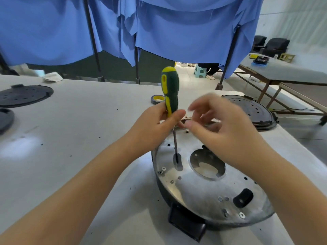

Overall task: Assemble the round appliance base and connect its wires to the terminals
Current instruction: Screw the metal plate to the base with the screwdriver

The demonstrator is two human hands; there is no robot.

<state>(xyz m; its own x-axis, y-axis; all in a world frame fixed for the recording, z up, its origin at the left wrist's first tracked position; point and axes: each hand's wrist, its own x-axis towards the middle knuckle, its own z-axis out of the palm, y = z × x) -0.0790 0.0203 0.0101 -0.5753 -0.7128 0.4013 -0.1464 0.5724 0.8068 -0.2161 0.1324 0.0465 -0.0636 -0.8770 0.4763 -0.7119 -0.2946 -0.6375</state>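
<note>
At table centre, head view: round base (212,184) lies metal plate up, toward 5 o'clock of frame, black casing under it. My left hand (155,124) grips a green-and-yellow screwdriver (170,89) low on the handle, upright, its shaft running down into a slot in the plate at about 10 o'clock of the big central hole (208,164). My right hand (221,124) is blurred, fingers loosely curled just beside the handle; something pale sits at the fingertips, but I cannot tell whether it is pinched or only touched. No wires or terminals visible from this side.

Risks, as I judge them:
- Tip could slip off its seat in the slot if the left hand tilts the shaft; the grip is low and one-handed.
- Loose screws (163,169) on the plate near 9 o'clock could roll off if the base is bumped.
- Right forearm crosses over the plate and hides its 2 o'clock sector, so work there is blind.

Around: tape roll (158,99) beyond the hands at 12 o'clock; black perforated disc (251,111) at 2 o'clock; another black disc (24,95) at 10 o'clock, well apart; blue curtain (177,27) behind the table (79,121).
</note>
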